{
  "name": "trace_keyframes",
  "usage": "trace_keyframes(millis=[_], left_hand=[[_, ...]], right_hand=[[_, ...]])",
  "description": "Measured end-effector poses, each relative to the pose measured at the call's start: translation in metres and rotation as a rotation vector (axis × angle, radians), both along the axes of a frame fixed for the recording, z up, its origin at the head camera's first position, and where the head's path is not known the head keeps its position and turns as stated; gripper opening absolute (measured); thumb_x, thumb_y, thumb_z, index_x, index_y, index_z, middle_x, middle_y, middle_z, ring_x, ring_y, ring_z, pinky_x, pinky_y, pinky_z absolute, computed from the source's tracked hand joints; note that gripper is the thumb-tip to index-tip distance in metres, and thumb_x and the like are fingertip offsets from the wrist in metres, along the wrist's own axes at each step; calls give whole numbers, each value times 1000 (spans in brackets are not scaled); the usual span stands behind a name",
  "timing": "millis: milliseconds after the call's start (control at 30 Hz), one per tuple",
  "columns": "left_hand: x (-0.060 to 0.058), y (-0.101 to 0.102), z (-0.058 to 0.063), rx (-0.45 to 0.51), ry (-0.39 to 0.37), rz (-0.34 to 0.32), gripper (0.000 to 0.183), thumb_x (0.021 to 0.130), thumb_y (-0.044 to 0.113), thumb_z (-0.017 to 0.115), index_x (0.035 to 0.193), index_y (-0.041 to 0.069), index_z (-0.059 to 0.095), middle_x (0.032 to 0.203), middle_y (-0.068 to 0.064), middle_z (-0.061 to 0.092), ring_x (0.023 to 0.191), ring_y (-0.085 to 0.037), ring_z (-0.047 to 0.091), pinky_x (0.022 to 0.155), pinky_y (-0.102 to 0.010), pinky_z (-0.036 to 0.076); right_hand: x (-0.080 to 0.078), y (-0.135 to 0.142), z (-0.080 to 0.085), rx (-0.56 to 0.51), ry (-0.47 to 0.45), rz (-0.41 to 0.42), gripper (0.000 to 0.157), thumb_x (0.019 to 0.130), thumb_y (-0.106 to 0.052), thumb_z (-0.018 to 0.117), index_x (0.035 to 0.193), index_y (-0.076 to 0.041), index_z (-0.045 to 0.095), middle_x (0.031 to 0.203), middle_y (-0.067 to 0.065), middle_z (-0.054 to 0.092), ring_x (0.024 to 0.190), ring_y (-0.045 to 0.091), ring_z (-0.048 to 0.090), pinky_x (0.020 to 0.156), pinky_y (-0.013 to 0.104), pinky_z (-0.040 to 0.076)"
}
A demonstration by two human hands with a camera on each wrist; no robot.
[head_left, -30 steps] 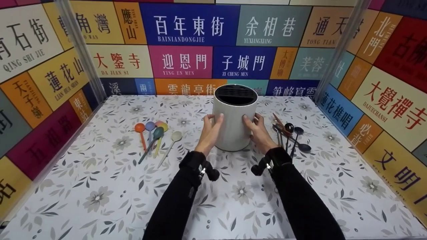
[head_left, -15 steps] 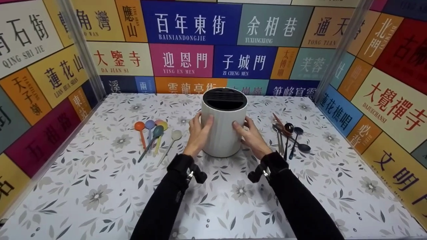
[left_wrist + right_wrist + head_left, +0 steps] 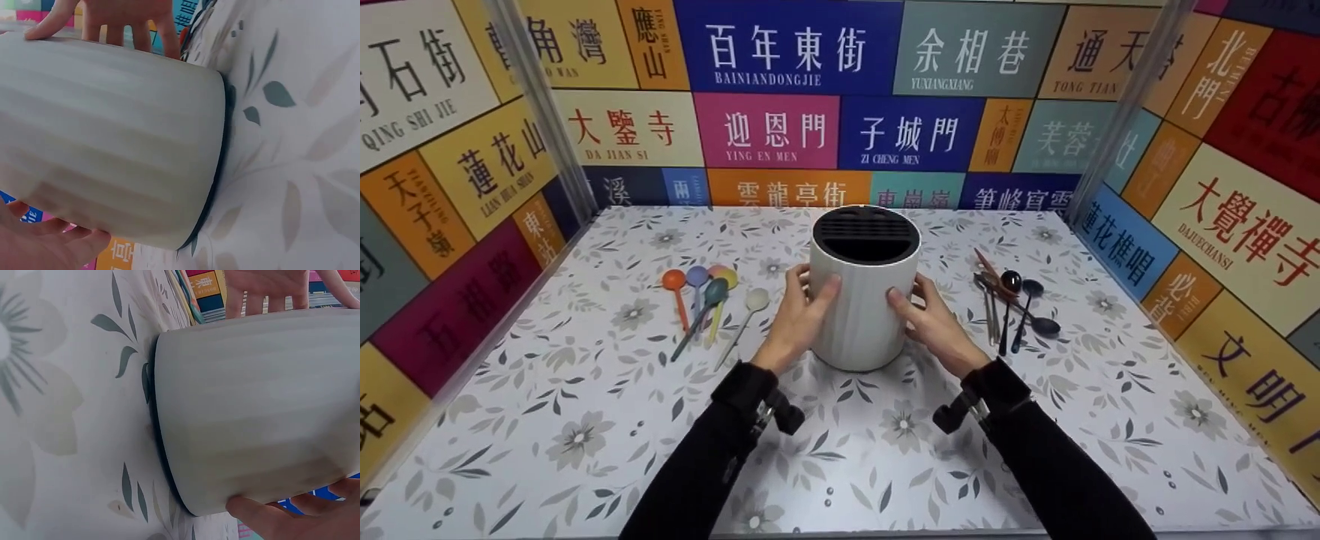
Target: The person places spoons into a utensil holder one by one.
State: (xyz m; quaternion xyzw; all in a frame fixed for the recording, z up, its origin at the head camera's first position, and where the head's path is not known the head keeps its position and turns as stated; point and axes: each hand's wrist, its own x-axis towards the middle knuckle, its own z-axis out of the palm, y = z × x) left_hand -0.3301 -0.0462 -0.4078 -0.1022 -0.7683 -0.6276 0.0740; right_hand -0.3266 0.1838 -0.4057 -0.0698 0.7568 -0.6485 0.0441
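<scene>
A white, round utensil holder (image 3: 861,319) stands upright near the middle of the table in the head view. Slots and one wider opening show in its black top (image 3: 867,234). My left hand (image 3: 795,319) holds its left side, thumb on the near face and fingers reaching round behind. On the opposite side my right hand (image 3: 937,322) grips it in the same way. Both wrist views show the ribbed wall of the holder (image 3: 112,140) between the two hands. Its dark bottom rim lies at the tablecloth, and the wrist view from the right shows the same holder (image 3: 253,410) there.
Left of the holder lie several coloured spoons, among them an orange spoon (image 3: 674,280) and a pale spoon (image 3: 756,300). To the right is a group of dark and wooden utensils, including a black spoon (image 3: 1011,282). Sign-printed panels (image 3: 765,131) wall the floral-covered table (image 3: 900,480).
Both hands have brought the utensil holder leftward and then nearer to me, keeping their grip on its sides. The spoons and utensils on either side have stayed where they were.
</scene>
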Motion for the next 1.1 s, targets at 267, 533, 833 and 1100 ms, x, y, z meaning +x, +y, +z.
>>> trace_keyframes(millis=[267,533,833,1100], left_hand=[[11,-13,15,-132,-79,-55,86,103,64,47,168,16,16,152,-20,42,137,-33,48,111,-51,43],[-2,-1,47,21,-147,-61,87,104,68,34,168,14,13,173,-12,17,159,-26,16,127,-46,16],[-15,9,42,77,-101,-19,76,106,59,37,168,17,20,173,-8,23,158,-24,20,127,-44,15],[-19,12,43,69,-90,5,70,108,54,29,163,11,27,171,-11,23,158,-25,18,127,-43,16]], right_hand=[[14,7,-2,-5,15,36,80,106,-40,60,167,-13,16,169,22,21,150,41,34,117,61,36],[18,4,-2,18,32,20,81,106,-41,61,167,-13,16,167,20,25,149,40,37,113,59,41],[18,4,-1,36,29,17,81,105,-41,62,167,-13,17,167,22,26,150,40,36,113,57,43],[15,9,-2,46,32,30,81,106,-41,60,167,-12,15,167,23,24,150,41,35,113,57,43]])
